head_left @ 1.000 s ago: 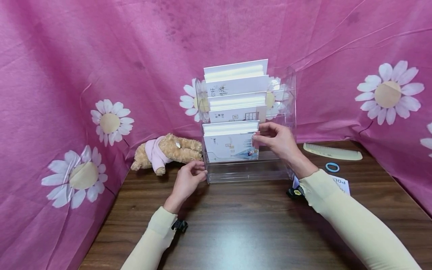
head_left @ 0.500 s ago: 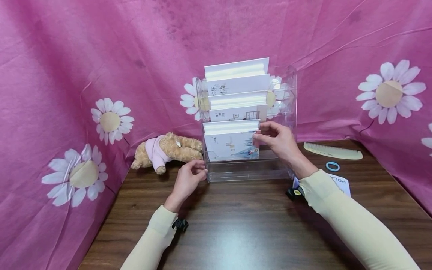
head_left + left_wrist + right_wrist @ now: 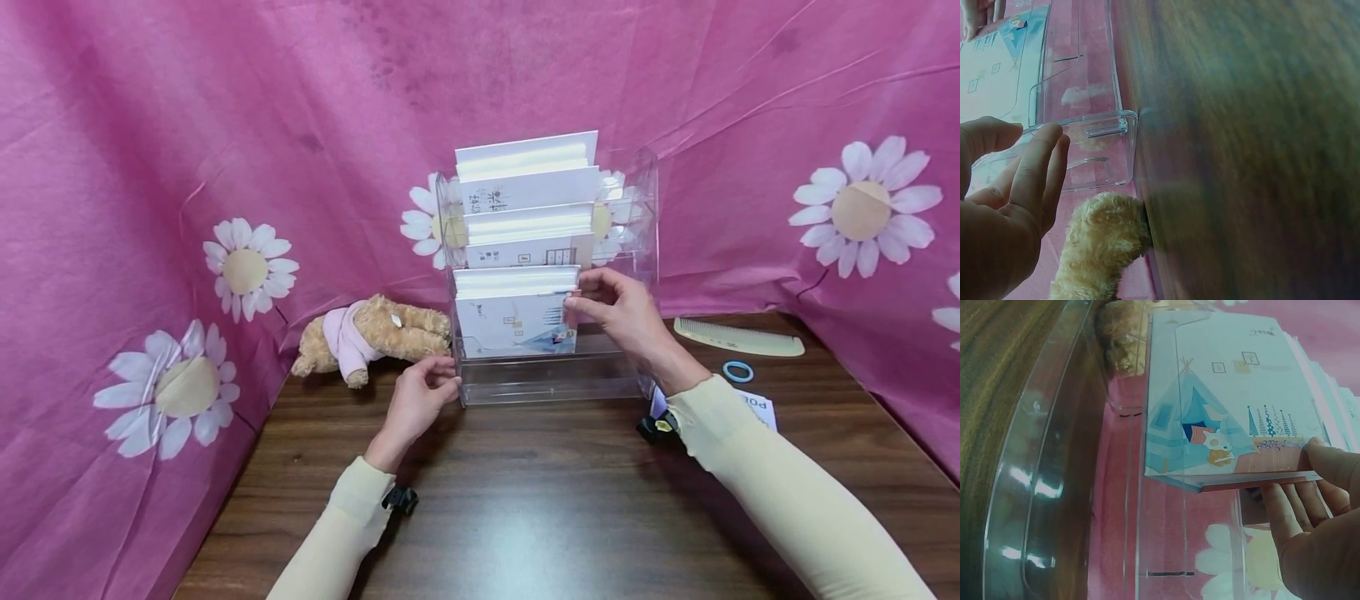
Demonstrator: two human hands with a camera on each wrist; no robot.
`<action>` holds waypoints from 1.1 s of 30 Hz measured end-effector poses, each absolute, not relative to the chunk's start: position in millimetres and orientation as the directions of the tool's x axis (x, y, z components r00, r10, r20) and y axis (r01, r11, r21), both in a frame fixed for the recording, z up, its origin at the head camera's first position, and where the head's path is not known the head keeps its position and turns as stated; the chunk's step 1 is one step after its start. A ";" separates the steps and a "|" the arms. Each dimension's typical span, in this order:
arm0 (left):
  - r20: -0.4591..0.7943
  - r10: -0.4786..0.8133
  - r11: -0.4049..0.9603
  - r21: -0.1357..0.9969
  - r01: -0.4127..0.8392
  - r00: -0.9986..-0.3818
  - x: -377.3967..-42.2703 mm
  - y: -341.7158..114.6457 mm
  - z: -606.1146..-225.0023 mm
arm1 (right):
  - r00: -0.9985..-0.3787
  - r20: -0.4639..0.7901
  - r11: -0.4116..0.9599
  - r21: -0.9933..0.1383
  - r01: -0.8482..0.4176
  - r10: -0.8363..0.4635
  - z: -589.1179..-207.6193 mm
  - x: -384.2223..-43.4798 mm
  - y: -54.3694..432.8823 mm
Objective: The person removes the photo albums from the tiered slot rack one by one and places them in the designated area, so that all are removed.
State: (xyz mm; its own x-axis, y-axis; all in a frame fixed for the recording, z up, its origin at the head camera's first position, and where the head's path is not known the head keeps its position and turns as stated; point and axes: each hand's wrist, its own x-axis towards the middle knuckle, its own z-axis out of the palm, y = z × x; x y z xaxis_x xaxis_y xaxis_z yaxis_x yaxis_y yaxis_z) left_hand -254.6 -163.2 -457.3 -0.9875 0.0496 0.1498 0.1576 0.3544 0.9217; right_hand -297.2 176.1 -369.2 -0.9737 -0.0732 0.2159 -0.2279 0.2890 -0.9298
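A clear acrylic tiered rack (image 3: pixel 551 390) stands on the table with white books in its tiers. In the front tier, toward the left, sits a notebook (image 3: pixel 1210 394) with a blue tent drawn on its cover. My right hand (image 3: pixel 622 312) holds this notebook by its right edge, thumb on the cover and fingers at the side. At the rack's lower left corner my left hand (image 3: pixel 416 400) touches the side wall with fairly straight fingers (image 3: pixel 1032 169). Behind it stand a middle book (image 3: pixel 525 252) and a back book (image 3: pixel 525 192), each in its own tier.
A teddy bear (image 3: pixel 393 333) in a pink top lies left of the rack. To the right are a pale comb (image 3: pixel 738 337), a blue ring (image 3: pixel 738 372) and a printed card (image 3: pixel 761 408) partly under the right sleeve. Pink flowered cloth (image 3: pixel 337 125) hangs around the table.
The notebook and right hand have shifted very slightly right within the front tier. My left hand stays at the rack's corner.
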 end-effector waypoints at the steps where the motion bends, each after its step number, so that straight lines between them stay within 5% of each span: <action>1: 0.148 0.051 0.353 0.922 0.156 -0.988 -255.0 -163.1 -457.5 | -0.973 0.218 0.282 -0.932 -0.229 -0.071 -368.4 -297.0 176.5; 33: 0.153 0.057 0.354 0.921 0.163 -0.987 -254.0 -164.2 -458.9 | -0.968 0.241 0.295 -0.922 -0.250 -0.068 -355.1 -295.5 180.9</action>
State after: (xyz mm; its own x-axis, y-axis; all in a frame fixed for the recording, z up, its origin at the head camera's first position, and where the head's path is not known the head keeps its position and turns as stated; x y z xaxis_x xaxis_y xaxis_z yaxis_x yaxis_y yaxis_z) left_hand -254.0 -164.2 -458.9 -0.9866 0.0567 0.1528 0.1629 0.3545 0.9208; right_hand -295.5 180.9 -355.1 -0.9682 -0.0685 0.2408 -0.2502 0.2951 -0.9221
